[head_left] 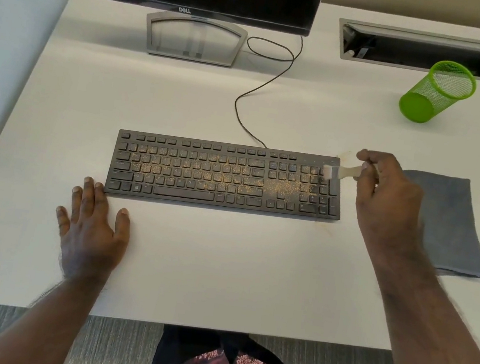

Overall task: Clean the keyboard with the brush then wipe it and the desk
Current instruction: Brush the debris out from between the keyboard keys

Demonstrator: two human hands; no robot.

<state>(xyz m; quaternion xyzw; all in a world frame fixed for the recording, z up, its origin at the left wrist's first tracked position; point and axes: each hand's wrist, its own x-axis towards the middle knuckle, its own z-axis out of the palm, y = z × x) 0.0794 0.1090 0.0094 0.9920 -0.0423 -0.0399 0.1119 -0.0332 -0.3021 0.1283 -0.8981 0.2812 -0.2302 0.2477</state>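
A black keyboard (224, 176) lies across the middle of the white desk (221, 271), dusted with yellowish crumbs over the letter keys and the arrow-key area. My right hand (384, 188) grips a small pale brush (340, 172) by its handle, the bristles resting on the keys at the keyboard's upper right corner. My left hand (93, 223) lies flat on the desk with fingers spread, its fingertips touching the keyboard's front left corner. A grey cloth (453, 222) lies folded on the desk right of the keyboard, partly behind my right forearm.
A monitor on a grey stand (195, 38) is at the back, the keyboard cable (262, 93) looping in front of it. A green mesh cup (436, 91) stands back right, near an open cable hatch (432, 53). The desk's front edge runs just above my lap.
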